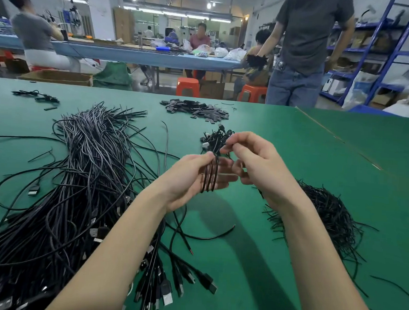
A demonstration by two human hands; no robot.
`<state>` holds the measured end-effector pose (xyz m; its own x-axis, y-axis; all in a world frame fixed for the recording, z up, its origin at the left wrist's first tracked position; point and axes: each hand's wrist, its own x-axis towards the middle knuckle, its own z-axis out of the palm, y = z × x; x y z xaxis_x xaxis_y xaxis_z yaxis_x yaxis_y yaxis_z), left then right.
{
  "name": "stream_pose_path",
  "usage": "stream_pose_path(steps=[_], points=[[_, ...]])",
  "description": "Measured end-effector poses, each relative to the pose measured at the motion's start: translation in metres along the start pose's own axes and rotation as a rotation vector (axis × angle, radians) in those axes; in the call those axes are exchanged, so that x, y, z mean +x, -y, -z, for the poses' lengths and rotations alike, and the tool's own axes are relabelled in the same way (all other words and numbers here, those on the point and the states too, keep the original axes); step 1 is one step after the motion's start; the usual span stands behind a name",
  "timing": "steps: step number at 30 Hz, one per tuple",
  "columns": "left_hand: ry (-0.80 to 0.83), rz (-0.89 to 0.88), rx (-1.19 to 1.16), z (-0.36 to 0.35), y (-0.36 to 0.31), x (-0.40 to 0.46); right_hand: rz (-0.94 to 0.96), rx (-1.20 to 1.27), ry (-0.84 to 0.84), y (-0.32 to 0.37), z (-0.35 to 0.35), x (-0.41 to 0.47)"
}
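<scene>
Holding a coiled cable above the green table.
Left hand closes its grip round the loops; right hand pinches the coil's top, centre frame.

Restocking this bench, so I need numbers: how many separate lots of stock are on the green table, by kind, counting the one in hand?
USB cable heap: 1
Thin black tie heap: 1
Flat dark piece heap: 1
Small bundle heap: 1
Small far-left scatter: 1
Coiled cable in the left hand: 1
Total: 6
</scene>
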<state>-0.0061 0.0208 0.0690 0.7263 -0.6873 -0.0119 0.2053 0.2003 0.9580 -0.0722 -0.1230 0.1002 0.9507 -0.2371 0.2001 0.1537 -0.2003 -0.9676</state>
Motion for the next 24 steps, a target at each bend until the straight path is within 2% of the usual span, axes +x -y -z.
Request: stream_pose_path(steps=[3, 6, 13, 17, 21, 24], points=[[-0.106, -0.073, -0.192, 0.003, -0.003, 0.002, 0.036, -0.004, 0.183, -0.001, -0.002, -0.005], [-0.088, -0.09, -0.311, 0.01, -0.01, 0.0, -0.021, 0.012, 0.32, -0.012, -0.004, -0.008], [-0.123, -0.071, -0.433, 0.002, -0.01, 0.002, -0.22, 0.183, 0.401, -0.045, 0.002, -0.007], [0.07, -0.02, -0.466, 0.003, -0.011, -0.005, -0.271, 0.433, 0.263, -0.048, 0.014, 0.0], [0.27, 0.033, -0.431, 0.001, -0.009, -0.01, -0.18, 0.314, 0.313, -0.041, 0.015, 0.004], [0.281, 0.034, -0.333, 0.002, -0.007, -0.011, -0.183, 0.281, 0.267, -0.041, 0.015, 0.004]])
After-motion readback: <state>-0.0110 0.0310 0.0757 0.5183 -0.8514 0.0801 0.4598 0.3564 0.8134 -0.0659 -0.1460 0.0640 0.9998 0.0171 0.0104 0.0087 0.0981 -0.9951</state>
